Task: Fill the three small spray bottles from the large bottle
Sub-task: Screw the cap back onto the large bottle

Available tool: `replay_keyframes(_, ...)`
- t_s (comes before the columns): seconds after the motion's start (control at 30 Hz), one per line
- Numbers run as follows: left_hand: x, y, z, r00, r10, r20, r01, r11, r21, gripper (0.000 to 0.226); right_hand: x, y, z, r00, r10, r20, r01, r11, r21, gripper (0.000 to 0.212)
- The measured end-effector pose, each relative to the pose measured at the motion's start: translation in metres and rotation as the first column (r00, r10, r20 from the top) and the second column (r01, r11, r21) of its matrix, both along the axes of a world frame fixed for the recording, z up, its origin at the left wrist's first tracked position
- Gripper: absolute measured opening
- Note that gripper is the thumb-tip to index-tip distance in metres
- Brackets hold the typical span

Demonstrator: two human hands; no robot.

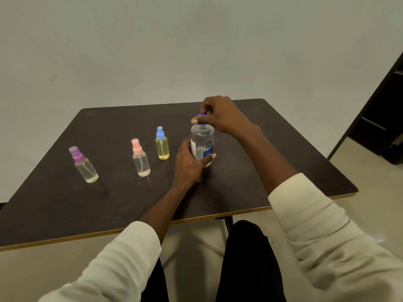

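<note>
The large clear bottle (201, 141) with a white and blue label stands upright on the dark table (109, 203). My left hand (188, 162) grips its lower body. My right hand (220, 114) pinches its blue cap (202, 114) from above. To the left stand three small spray bottles: one with a blue cap and yellow body (162, 143), one with a pink cap (140, 158), and one with a purple cap (84, 165). All three are upright with their caps on.
The table's light front edge (130, 230) runs close to my lap. A pale wall rises behind the table. A dark piece of furniture (383, 118) stands at the right, beyond the table's corner.
</note>
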State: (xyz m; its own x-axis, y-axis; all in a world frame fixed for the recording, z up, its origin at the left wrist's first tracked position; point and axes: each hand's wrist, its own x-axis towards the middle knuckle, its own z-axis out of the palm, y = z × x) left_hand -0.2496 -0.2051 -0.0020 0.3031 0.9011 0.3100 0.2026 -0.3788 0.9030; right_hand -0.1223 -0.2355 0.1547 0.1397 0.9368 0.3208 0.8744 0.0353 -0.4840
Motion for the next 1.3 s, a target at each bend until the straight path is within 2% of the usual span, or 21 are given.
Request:
replay_keyframes(0.1,0.001,-0.001,0.001,1.0,0.002,-0.005,-0.002,1.0,0.005,0.067,0.004,-0.005,0.002,0.996,0.086,-0.014,-0.087,0.994,-0.073,0.048)
replay_keyframes(0.23,0.001,0.0,-0.001,1.0,0.002,-0.009,-0.002,1.0,-0.009,0.067,0.006,-0.004,0.005,0.992,0.115,-0.044,-0.12,0.983,-0.135,0.036)
replay_keyframes(0.4,0.0,-0.001,0.0,1.0,0.008,-0.008,-0.008,1.0,-0.014,0.067,0.005,-0.002,0.005,0.995,0.043,-0.085,-0.045,0.999,-0.018,0.02)
replay_keyframes(0.53,0.0,-0.001,0.0,1.0,0.007,-0.012,-0.007,1.0,-0.014,0.068,0.0,0.0,0.0,1.0,-0.027,-0.01,0.027,1.0,0.007,0.041)
replay_keyframes(0.6,0.0,-0.002,0.001,1.0,0.004,-0.012,-0.004,1.0,-0.019,0.07,-0.002,-0.002,-0.002,1.0,-0.002,0.021,0.002,1.0,-0.019,0.048)
replay_keyframes(0.67,0.0,-0.003,0.001,1.0,0.007,-0.01,-0.007,1.0,-0.015,0.072,0.002,-0.004,-0.001,0.997,0.079,0.02,-0.078,0.996,-0.05,0.043)
replay_keyframes(0.73,0.0,-0.003,0.001,1.0,0.013,-0.012,-0.013,1.0,-0.012,0.072,0.007,-0.007,0.004,0.99,0.134,-0.044,-0.137,0.987,-0.082,0.031)
replay_keyframes(0.83,0.0,-0.002,0.002,1.0,0.011,-0.026,-0.012,1.0,-0.027,0.073,0.008,-0.006,0.007,0.989,0.131,-0.07,-0.139,0.982,-0.13,0.034)
replay_keyframes(1.03,-0.002,-0.003,0.002,1.0,0.022,0.0,-0.022,1.0,-0.013,0.064,0.004,-0.006,-0.005,0.982,0.084,-0.172,-0.076,0.996,0.051,0.02)
replay_keyframes(1.2,-0.001,-0.003,0.003,1.0,0.019,-0.019,-0.019,1.0,-0.009,0.067,0.001,-0.003,-0.01,0.991,0.019,-0.132,-0.009,0.997,0.075,0.039)
replay_keyframes(1.3,-0.001,-0.003,0.002,1.0,0.016,-0.02,-0.016,1.0,-0.009,0.068,0.002,-0.005,-0.011,0.988,0.055,-0.143,-0.052,0.998,0.029,0.049)
